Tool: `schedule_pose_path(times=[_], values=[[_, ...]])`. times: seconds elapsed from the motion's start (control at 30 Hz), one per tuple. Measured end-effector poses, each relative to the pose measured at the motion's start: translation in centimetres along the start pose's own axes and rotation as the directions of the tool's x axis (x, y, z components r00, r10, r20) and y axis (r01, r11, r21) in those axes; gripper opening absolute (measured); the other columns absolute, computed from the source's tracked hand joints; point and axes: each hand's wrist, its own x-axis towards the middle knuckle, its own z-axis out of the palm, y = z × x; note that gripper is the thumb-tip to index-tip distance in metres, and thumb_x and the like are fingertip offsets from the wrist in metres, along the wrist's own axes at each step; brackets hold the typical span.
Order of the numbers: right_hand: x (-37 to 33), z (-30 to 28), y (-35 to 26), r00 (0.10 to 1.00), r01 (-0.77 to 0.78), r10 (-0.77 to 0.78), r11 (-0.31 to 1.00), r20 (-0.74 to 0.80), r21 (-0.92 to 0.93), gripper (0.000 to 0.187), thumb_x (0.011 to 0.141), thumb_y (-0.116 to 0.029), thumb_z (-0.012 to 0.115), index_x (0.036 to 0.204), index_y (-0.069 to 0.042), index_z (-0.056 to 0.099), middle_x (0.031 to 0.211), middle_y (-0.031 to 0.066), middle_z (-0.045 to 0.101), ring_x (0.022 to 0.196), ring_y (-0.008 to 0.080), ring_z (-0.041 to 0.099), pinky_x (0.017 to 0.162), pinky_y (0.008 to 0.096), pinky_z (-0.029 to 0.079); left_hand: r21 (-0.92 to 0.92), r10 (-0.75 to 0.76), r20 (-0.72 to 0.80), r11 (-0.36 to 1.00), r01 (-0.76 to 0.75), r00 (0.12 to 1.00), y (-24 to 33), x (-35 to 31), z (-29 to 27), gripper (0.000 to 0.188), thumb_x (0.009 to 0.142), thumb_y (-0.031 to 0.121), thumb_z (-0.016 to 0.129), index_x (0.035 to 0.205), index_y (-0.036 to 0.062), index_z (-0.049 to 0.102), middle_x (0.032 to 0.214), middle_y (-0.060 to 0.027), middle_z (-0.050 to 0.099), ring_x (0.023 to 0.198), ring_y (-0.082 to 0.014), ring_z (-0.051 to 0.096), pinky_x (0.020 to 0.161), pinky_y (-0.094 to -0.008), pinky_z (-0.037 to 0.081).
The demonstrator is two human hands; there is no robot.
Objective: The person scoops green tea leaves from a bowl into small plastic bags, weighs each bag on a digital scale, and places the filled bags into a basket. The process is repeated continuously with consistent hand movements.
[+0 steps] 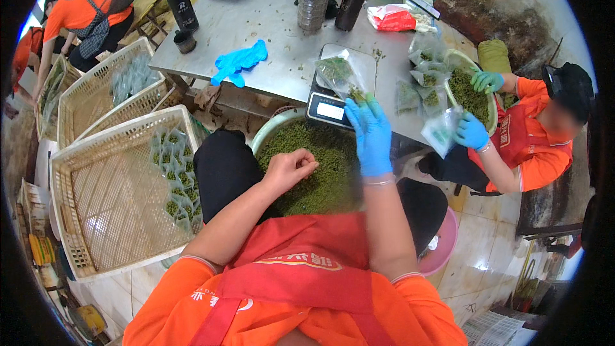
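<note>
My left hand (289,170), bare, is over a pale green basin (261,134) heaped with small green peppercorn-like berries (311,173). Its fingers are curled and pinched; anything between them is hidden. My right hand (371,133) wears a blue glove and reaches to a clear plastic bag (338,72) partly filled with the same berries. Its fingertips close on the bag's near end, where some berries show. Beneath the bag is a digital scale (329,110) with a lit display, at the metal table's near edge.
Left of me stand white crates (122,257), the nearer holding filled bags (173,176). On the table (269,32) lie a blue glove (239,63), a thermos (180,3), a jar (312,9) and a dark bottle (353,0). A co-worker (532,131) at right handles bags beside another basin (492,112).
</note>
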Motion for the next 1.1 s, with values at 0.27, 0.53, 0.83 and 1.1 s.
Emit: schedule_pose_path(times=[0.27,0.53,0.83,1.1], values=[[-3.8,-3.8,0.8,1.000,0.024,-0.028,0.913,-0.003,-0.407,0.030,0.088,-0.003,0.048,0.117,0.004,0.050,0.108,0.0133,0.059,0.072,0.0144,0.062,0.063,0.0260,0.051,-0.347,-0.043,0.083,0.935,0.069,0.996,-1.1,0.1,0.8,0.017,0.088,0.016,0.058,0.088,-0.0006,0.057,0.068,-0.0043,0.060,0.059,-0.0099,0.058,0.055,-0.0237,0.049],[-8.3,-1.5,2.4,0.923,0.092,0.268,0.543,0.276,-0.834,0.028,0.079,-0.008,0.064,0.106,-0.002,0.061,0.086,0.0039,0.063,0.073,0.0086,0.057,0.063,0.0229,0.048,-0.678,-0.084,0.129,0.720,0.150,0.988,-0.8,0.3,1.3,0.022,0.090,0.020,0.054,0.082,0.0002,0.055,0.064,-0.0048,0.058,0.054,-0.0111,0.057,0.050,-0.0241,0.048],[-8.1,-3.0,2.2,0.911,-0.312,0.409,0.765,0.050,-0.564,0.013,0.082,-0.004,0.058,0.094,0.001,0.059,0.079,0.0079,0.062,0.064,0.0132,0.061,0.059,0.0240,0.050,-0.400,-0.084,0.113,0.908,0.123,0.990,-0.2,-0.5,0.7,0.027,0.092,0.024,0.052,0.075,0.0020,0.054,0.058,-0.0022,0.054,0.051,-0.0087,0.052,0.049,-0.0225,0.044],[-2.3,-0.9,-0.7,0.996,-0.079,0.090,0.932,0.016,-0.353,0.034,0.082,-0.003,0.056,0.114,0.005,0.050,0.090,0.0108,0.062,0.071,0.0184,0.063,0.063,0.0275,0.053,-0.473,-0.108,0.081,0.871,0.133,0.991,-0.6,0.3,0.8,0.020,0.092,0.020,0.051,0.090,0.0006,0.054,0.069,-0.0038,0.058,0.058,-0.0091,0.055,0.053,-0.0231,0.047]])
